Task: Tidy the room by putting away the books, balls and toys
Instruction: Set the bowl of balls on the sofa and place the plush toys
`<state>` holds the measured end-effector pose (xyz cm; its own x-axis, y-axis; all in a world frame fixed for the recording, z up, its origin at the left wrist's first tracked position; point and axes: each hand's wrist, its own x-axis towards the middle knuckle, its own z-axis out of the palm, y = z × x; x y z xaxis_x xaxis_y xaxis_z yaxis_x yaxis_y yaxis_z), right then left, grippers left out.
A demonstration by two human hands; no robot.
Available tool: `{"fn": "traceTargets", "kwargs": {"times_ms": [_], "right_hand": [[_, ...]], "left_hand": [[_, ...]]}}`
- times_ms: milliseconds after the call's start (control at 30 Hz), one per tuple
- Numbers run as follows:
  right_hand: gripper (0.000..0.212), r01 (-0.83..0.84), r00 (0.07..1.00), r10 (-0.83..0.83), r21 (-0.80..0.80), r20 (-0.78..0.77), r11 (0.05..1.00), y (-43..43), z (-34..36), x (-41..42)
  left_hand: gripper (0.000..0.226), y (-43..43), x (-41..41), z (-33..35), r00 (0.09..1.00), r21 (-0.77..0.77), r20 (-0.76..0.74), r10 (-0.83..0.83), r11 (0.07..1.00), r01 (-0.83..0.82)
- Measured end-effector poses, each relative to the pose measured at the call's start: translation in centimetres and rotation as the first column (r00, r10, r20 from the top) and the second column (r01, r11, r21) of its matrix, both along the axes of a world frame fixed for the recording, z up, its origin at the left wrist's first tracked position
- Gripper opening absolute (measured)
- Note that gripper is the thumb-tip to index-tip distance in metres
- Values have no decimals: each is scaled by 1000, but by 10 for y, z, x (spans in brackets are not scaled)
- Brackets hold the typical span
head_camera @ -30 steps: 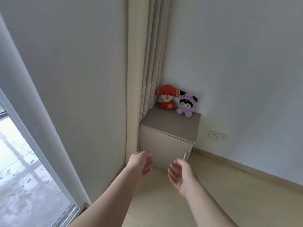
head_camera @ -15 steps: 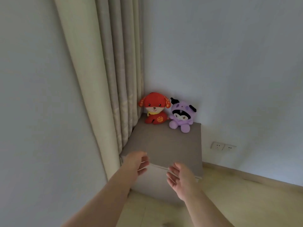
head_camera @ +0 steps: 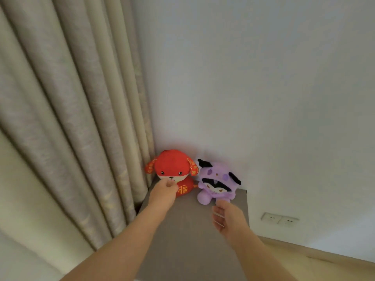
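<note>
A red plush dog (head_camera: 172,167) and a purple plush toy (head_camera: 215,183) sit side by side at the back of a grey-brown cabinet top (head_camera: 190,232), against the wall corner. My left hand (head_camera: 162,194) reaches over the cabinet and touches the red dog below its face. The back of the hand hides its fingers, so a grip does not show. My right hand (head_camera: 228,218) is open, palm turned left, its fingertips just short of the purple toy's foot and holding nothing.
A beige pleated curtain (head_camera: 81,122) hangs close on the left, brushing the cabinet's left edge and the red dog. White walls meet behind the toys. A double wall socket (head_camera: 280,219) sits low on the right, above the light wooden floor (head_camera: 328,266).
I have come closer to the cabinet. Both hands moved forward over its top: the left one reached the red dog, the right one came up to the purple toy.
</note>
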<state>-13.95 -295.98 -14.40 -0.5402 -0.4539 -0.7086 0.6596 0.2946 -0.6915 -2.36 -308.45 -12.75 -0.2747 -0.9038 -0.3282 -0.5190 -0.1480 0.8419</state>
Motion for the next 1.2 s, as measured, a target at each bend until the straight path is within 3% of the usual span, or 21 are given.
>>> {"fn": "traceTargets", "kwargs": {"times_ms": [67,167,300,400,467,533,600,667,733,833,900,1000,1200], "right_hand": [[13,0,996,1,6,-89,1000,-25,2,-28],[21,-13,963,35,84,-267,996,-65,6,-59],[19,-157,857,273,283,-437,946,-111,8,-78],[8,-240,776,395,349,-492,906,-139,2,-96],[22,-280,669,504,444,-545,851,-146,-8,-105],[40,-311,477,691,631,-543,711,-154,-19,-119],[49,-367,345,787,699,-511,614,-164,-33,-132],[59,-425,272,856,743,-440,517,-171,-48,-141],[55,-409,240,890,792,-387,454,-177,-64,-151],[38,-371,252,877,797,-409,478,-185,-79,-164],[35,-373,231,872,788,-431,489,-189,-90,-168],[31,-393,252,861,766,-442,509,-188,-99,-169],[30,-390,156,851,760,-501,519,-165,-110,-183]], "left_hand": [[20,-39,-25,0,981,-225,161,-108,964,143],[29,-90,-61,3,871,-419,425,-248,798,432],[39,-123,-96,-13,584,-340,723,-369,546,766],[57,-139,-116,-30,346,-146,853,-391,457,877],[63,-143,-120,-40,274,-96,888,-370,432,897],[64,-153,-125,-55,271,-96,901,-338,455,885],[63,-160,-130,-61,317,-150,902,-294,475,867],[59,-163,-133,-71,358,-197,898,-257,494,847],[49,-165,-135,-80,396,-208,879,-265,535,819],[27,-166,-145,-97,452,-266,857,-247,539,799],[27,-163,-161,-105,461,-274,855,-237,546,791],[31,-154,-184,-116,467,-209,839,-279,627,750],[27,-129,-174,-119,596,-347,766,-242,625,699]]}}
